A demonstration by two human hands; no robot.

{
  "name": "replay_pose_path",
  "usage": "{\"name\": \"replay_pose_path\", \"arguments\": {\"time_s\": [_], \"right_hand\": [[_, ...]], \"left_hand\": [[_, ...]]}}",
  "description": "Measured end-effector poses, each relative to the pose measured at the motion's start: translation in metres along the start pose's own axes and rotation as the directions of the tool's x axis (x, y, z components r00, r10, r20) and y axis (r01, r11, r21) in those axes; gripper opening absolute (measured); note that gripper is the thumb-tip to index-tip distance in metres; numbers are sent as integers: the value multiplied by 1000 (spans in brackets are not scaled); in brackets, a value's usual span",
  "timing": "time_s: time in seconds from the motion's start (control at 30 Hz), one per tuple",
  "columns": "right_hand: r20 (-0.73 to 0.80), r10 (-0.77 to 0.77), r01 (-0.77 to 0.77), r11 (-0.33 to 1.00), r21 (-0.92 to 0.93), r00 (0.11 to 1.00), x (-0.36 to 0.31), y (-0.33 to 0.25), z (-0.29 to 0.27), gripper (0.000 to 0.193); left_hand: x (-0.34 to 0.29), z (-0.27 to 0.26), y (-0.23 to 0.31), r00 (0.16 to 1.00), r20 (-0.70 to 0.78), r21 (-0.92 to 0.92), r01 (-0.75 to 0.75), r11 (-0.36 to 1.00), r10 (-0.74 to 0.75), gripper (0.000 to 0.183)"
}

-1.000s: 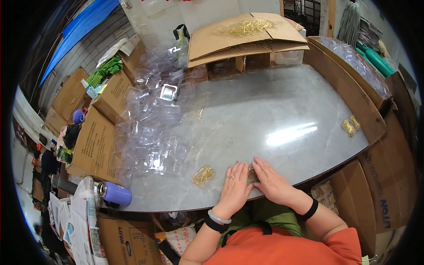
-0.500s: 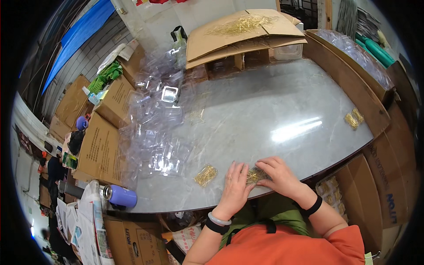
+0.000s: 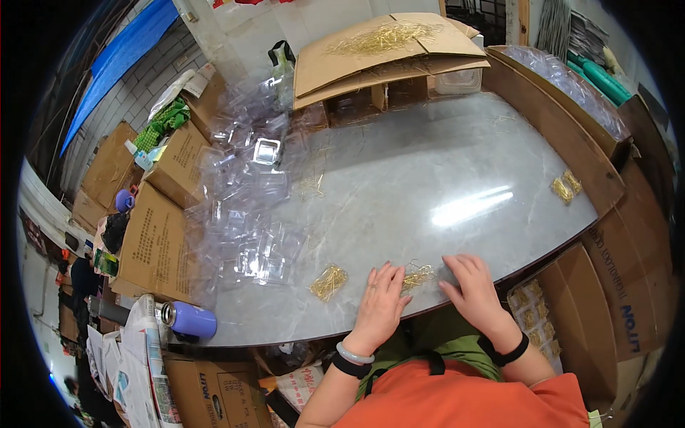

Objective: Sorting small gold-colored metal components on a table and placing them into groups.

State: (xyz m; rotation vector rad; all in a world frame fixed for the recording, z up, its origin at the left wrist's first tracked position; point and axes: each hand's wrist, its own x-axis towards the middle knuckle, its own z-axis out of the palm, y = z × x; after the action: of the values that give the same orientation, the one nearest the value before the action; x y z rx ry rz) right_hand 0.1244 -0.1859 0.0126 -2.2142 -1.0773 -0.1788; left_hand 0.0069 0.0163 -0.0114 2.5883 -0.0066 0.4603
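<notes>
Wire pieces (image 3: 418, 276), gold-coloured and loosely bunched, lie on the counter (image 3: 371, 207) near its front edge, between the two hands. The left hand (image 3: 382, 298) is flat beside the bunch's left end, fingers straight and close together, thumb spread toward the body; it is not closed around anything, and whether its fingertips touch the wires I cannot tell. The right hand (image 3: 472, 291) is open and empty, fingers slightly bent, with a gap between it and the bunch. The step in hand looks like evening up the pieces. To do it well, I would keep the left palm as a steady wall, bring the right in level from the opposite end, and press gently so that stray ends slide in rather than bend or snag; a few thin ends stick out at the top and deserve attention first. Compared with a second ago, when both hands closed in and hid most of the bunch, the right has moved outward and far more wire shows. The left has hardly moved, and the neighbouring bundle (image 3: 329, 282) remains just left of it.
</notes>
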Motion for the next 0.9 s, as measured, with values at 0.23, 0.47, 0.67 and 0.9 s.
{"name": "replay_pose_path", "arguments": {"time_s": [0.23,0.47,0.67,0.9], "right_hand": [[111,-108,119,987,-105,988,-13,-22,26,71],[163,-186,167,978,125,969,23,-14,16,87],[291,-412,334,899,284,863,39,4,31,72],[177,-501,467,861,202,847,38,-11,31,52]], "left_hand": [[6,2,0,998,32,40,-48,998,46,66],[0,-4,-9,997,66,-72,-39,997,44,74],[3,-17,-3,998,66,-296,-1,955,21,87],[-1,-15,-10,999,31,-311,-1,951,11,87]]}}
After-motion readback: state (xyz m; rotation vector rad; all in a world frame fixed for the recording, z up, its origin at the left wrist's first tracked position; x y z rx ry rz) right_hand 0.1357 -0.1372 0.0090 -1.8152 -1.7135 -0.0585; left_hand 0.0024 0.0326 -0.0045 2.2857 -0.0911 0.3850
